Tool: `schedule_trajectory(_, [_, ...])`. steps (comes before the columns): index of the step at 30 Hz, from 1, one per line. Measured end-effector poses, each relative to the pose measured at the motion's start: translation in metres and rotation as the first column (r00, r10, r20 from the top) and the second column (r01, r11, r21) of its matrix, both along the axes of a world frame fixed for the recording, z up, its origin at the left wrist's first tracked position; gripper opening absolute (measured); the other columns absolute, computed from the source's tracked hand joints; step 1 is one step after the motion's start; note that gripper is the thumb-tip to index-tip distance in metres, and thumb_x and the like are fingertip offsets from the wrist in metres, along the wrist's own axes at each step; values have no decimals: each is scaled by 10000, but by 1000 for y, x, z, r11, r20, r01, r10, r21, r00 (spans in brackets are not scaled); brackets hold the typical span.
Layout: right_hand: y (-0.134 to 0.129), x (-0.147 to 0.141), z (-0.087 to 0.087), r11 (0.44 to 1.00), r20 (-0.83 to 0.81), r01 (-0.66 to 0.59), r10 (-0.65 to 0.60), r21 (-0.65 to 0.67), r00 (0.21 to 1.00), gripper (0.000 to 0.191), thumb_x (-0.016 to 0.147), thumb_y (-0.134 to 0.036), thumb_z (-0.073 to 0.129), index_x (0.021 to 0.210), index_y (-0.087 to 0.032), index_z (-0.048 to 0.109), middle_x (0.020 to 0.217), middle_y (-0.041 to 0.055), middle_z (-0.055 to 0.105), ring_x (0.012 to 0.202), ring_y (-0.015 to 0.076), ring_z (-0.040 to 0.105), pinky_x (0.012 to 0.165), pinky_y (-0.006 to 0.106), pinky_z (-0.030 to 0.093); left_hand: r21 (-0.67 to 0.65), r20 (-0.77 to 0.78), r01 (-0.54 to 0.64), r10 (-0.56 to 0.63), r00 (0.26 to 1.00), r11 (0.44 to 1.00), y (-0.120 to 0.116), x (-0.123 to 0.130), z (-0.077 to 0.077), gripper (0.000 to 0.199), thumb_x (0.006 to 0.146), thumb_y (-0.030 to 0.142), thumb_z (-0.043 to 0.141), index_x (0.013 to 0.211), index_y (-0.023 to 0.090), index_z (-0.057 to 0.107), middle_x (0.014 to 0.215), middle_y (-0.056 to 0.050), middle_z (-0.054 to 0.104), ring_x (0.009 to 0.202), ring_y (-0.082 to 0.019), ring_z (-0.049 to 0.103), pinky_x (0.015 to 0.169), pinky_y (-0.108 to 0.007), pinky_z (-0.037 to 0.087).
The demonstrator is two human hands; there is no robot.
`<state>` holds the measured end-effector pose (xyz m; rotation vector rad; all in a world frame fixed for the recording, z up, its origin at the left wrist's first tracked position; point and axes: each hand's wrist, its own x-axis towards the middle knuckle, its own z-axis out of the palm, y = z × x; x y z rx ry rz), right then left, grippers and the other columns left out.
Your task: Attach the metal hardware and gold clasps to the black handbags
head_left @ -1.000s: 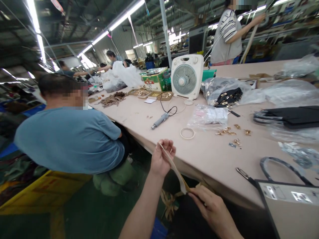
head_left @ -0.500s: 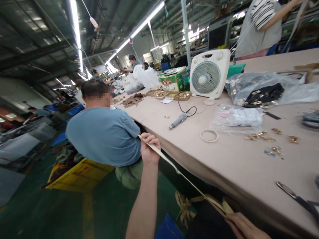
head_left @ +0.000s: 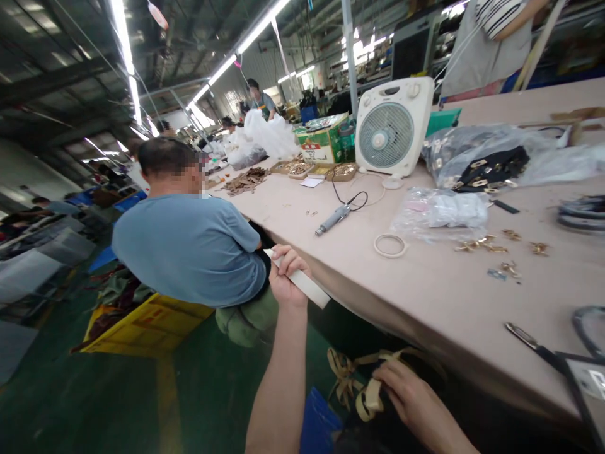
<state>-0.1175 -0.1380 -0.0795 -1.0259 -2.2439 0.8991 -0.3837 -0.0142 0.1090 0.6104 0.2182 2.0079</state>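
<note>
1. My left hand (head_left: 286,277) is raised at the table's near edge, arm stretched forward, fingers curled round a flat cream strap piece (head_left: 299,280).
2. The strap's long axis slants from upper left down to lower right.
3. My right hand (head_left: 406,397) sits low, fingers pinching the tangled beige straps (head_left: 354,378) below the long pinkish worktable (head_left: 425,296).
</note>
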Motion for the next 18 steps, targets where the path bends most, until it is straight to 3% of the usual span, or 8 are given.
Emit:
schedule_trajectory(3, [-1, -33, 25, 979, 49, -129, 138, -155, 989, 370, 931, -66, 448, 1044, -246, 751, 1032, 52, 728, 938, 184, 739, 836, 269, 570, -13, 83, 61, -59, 995, 998, 4, 11, 0, 256, 1111, 168, 374, 944, 200, 565, 763, 39, 543, 494, -46, 379, 467, -92, 361])
schedule_trajectory(5, [-6, -51, 35, 946, -4, -233, 238, -227, 971, 351, 911, -55, 464, 1017, -231, 749, 1038, 52, 719, 951, 181, 725, 844, 259, 545, -49, 87, 59, -54, 995, 997, 5, 18, 2, 283, 1117, 180, 349, 947, 200, 574, 763, 32, 542, 494, -55, 375, 460, -105, 362])
schedule_trajectory(9, [-21, -83, 41, 829, -172, -481, 449, -285, 877, 388, 806, -11, 510, 991, -221, 779, 1013, 36, 757, 1005, 192, 721, 910, 248, 527, -99, 56, 91, -86, 995, 991, 5, 34, 3, 277, 1114, 186, 360, 961, 200, 590, 768, 28, 526, 501, -62, 353, 460, -116, 351])
schedule_trajectory(12, [-30, -103, 40, 752, -260, -591, 532, -292, 806, 445, 754, 8, 516, 1001, -233, 798, 1011, 11, 790, 1019, 187, 736, 915, 225, 529, -140, 27, 126, -124, 992, 982, 7, 50, 3, 254, 1104, 189, 387, 968, 197, 602, 770, 27, 507, 505, -67, 325, 460, -120, 345])
schedule_trajectory(14, [-30, -111, 37, 768, -247, -571, 516, -290, 820, 412, 767, -19, 548, 979, -264, 802, 954, -16, 798, 925, 177, 754, 833, 214, 543, -179, 14, 146, -146, 989, 973, 9, 62, 2, 273, 1106, 205, 376, 961, 192, 607, 767, 25, 491, 500, -71, 295, 452, -123, 341])
schedule_trajectory(18, [-15, -104, 37, 890, -142, -385, 360, -245, 922, 283, 816, -138, 634, 929, -344, 792, 832, -42, 785, 705, 185, 738, 645, 239, 530, -221, -58, 185, -202, 978, 958, 13, 83, 0, 288, 1101, 255, 392, 933, 191, 616, 748, 23, 463, 499, -84, 243, 443, -136, 334])
